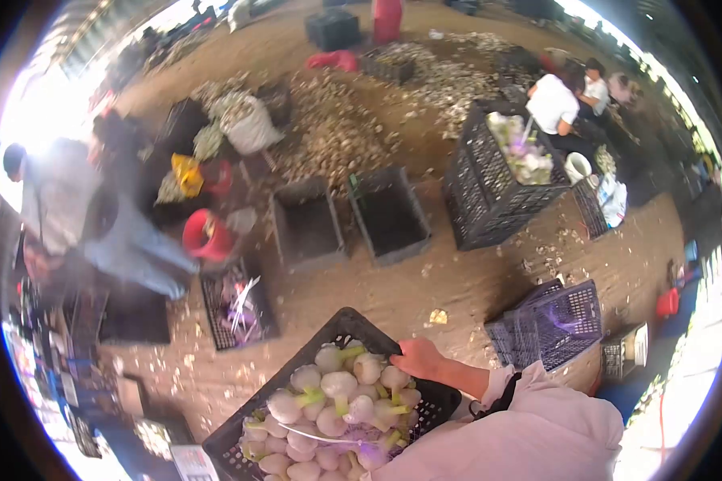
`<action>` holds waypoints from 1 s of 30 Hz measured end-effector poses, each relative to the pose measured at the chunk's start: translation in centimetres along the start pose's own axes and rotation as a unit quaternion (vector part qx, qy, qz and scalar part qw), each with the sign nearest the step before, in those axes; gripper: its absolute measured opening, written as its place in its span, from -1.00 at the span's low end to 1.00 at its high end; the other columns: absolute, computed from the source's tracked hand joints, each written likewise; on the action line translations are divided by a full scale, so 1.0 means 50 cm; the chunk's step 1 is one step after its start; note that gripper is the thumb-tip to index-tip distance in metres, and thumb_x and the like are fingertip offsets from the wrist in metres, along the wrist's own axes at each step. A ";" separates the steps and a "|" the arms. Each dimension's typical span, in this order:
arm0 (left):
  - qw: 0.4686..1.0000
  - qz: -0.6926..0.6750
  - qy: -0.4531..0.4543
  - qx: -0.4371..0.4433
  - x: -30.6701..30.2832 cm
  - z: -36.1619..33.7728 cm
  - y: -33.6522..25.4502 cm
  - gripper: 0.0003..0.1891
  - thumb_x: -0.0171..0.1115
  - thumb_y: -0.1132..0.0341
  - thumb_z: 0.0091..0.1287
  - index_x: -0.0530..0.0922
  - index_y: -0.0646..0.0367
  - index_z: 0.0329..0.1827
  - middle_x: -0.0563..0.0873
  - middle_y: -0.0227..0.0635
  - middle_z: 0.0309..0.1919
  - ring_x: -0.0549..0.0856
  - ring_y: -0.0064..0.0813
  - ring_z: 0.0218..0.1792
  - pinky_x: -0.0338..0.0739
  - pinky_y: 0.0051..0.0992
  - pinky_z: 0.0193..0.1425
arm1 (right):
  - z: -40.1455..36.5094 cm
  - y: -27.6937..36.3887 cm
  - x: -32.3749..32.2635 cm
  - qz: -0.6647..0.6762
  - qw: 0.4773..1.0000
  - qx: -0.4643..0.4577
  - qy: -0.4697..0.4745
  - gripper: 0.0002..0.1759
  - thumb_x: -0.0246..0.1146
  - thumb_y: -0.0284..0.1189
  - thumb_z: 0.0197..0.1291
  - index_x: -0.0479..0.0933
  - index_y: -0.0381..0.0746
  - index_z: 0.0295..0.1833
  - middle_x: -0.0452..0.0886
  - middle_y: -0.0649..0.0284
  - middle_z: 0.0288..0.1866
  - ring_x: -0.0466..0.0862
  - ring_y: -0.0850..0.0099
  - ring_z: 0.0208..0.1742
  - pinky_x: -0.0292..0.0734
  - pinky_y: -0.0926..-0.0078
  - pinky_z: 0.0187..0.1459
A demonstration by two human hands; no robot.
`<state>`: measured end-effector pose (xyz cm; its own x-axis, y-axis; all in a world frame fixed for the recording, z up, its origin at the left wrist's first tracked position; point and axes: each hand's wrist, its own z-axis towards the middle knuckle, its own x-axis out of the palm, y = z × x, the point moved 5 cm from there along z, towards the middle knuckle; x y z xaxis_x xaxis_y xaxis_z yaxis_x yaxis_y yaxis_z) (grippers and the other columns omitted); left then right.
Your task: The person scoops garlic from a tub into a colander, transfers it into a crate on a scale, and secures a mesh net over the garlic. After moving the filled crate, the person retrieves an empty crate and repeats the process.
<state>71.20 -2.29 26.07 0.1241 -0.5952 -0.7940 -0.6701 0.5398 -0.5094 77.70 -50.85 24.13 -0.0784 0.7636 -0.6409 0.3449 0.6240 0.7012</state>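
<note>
A black plastic crate [346,321] full of white bulbs with short green stems [339,386] is held against the front of my body, at the bottom centre. My right hand [419,357] is closed on the crate's upper right rim. Purple netting and a thin white strip [329,438] lie over the nearer bulbs. My left hand is out of sight; the crate's left side runs down to the frame's lower edge.
Two dark bins [306,220] [389,215] stand ahead, with a stacked crate tower [489,188] to their right. Purple-netted crates [547,325] sit right. A crate [237,309], a red bucket [208,235] and a standing person [128,216] are left. Seated people [555,104] work behind.
</note>
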 end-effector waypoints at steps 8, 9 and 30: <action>0.977 -0.123 0.165 0.064 0.209 0.017 -0.478 -0.62 0.01 0.08 0.25 0.48 0.20 -0.59 0.47 -0.44 -0.64 0.44 -0.57 -0.41 0.46 -0.41 -0.18 | 0.095 -0.125 -0.413 0.041 0.977 0.057 -0.203 -0.67 0.19 -0.25 -0.14 0.49 -0.37 -0.50 0.50 -0.13 -0.52 0.54 -0.04 -0.40 0.44 0.19 -0.37; 0.966 -0.167 0.164 0.108 0.238 0.003 -0.573 -0.71 0.04 0.20 0.18 0.44 0.21 -0.60 0.44 -0.43 -0.72 0.41 -0.57 -0.62 0.34 -0.50 -0.46 | 0.094 -0.137 -0.461 0.036 0.978 0.111 -0.175 -0.65 0.17 -0.21 -0.10 0.54 -0.30 -0.34 0.56 -0.07 -0.40 0.55 -0.01 -0.27 0.45 0.18 -0.22; 0.724 0.120 0.445 0.514 0.996 -0.680 -1.743 -0.72 0.19 0.18 0.10 0.49 0.23 -0.60 0.49 -0.43 -0.72 0.45 -0.60 -0.68 0.28 -0.55 -0.59 | -0.169 -0.557 -0.948 0.337 0.663 0.350 -0.570 -0.88 0.07 -0.53 -0.13 0.41 -0.34 -0.60 0.43 0.26 -0.77 0.41 0.52 -0.74 0.28 0.57 -0.66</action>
<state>110.88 -99.21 42.20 -0.7319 -0.3117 -0.6060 0.3612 0.5766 -0.7329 63.90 -103.01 37.62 0.9341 -0.0402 -0.3547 0.3226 -0.3305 0.8870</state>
